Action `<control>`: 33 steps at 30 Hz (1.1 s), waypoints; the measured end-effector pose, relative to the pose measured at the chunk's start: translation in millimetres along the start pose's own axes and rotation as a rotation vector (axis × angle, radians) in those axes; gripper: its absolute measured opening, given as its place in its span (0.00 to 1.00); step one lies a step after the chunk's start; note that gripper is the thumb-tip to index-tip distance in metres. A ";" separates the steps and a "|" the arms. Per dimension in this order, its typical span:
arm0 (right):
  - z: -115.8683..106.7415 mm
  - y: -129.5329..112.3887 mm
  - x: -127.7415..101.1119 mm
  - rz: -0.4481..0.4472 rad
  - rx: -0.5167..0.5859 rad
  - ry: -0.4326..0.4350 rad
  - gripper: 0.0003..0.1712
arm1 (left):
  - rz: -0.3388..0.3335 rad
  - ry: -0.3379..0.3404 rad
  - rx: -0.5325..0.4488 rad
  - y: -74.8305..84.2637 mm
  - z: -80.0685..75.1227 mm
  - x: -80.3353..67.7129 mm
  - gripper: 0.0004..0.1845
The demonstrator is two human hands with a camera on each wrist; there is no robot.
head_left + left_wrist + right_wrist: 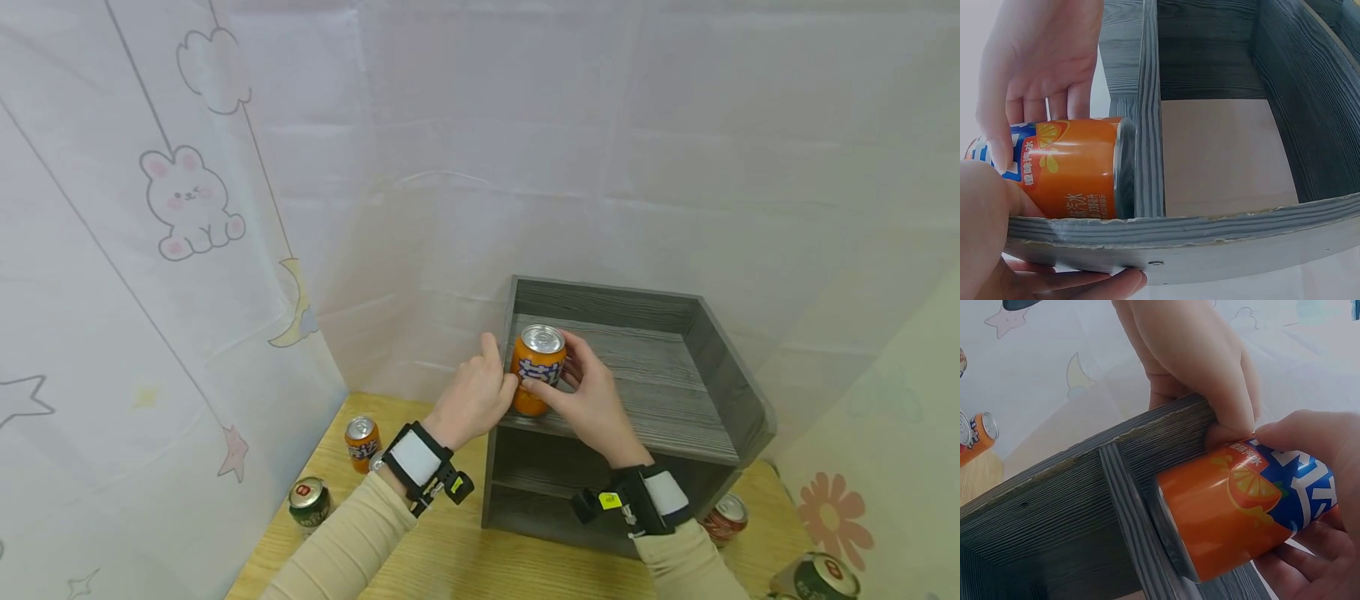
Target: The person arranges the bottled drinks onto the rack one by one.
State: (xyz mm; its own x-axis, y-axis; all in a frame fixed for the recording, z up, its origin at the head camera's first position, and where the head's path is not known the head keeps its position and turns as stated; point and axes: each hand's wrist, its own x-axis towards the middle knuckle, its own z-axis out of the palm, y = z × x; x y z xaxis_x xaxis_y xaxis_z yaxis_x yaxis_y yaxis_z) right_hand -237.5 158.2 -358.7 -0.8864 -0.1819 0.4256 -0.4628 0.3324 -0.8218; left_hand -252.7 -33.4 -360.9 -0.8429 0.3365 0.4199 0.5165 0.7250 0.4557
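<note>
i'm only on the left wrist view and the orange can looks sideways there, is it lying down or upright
Observer: Roughly upright. The head view shows the orange can with its silver lid facing up.
Operator: ok, any other cans off to the person's left
Observer: Yes, a second orange can stands on the wooden table, to the left of the grey shelf.
Operator: and on the shelf's other side
Observer: A red can is on the table there, close to the right sleeve.
</note>
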 end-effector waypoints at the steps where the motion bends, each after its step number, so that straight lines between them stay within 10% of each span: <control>1: 0.3 0.4 0.4 -0.003 -0.001 0.000 0.44 | -0.001 0.000 -0.001 0.1 0.0 0.0 0.14; 33: 1.2 -1.1 -8.0 -0.088 -0.105 0.051 0.52 | -0.046 -0.015 -0.038 0.8 -0.9 -1.4 0.15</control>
State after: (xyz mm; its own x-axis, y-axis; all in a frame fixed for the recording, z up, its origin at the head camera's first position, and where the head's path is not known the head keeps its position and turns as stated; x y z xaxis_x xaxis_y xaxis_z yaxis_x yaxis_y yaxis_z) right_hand -229.9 158.3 -361.7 -0.8405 -0.1686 0.5149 -0.5346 0.4126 -0.7375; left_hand -251.0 -33.8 -360.4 -0.8679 0.3122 0.3864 0.4822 0.7167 0.5038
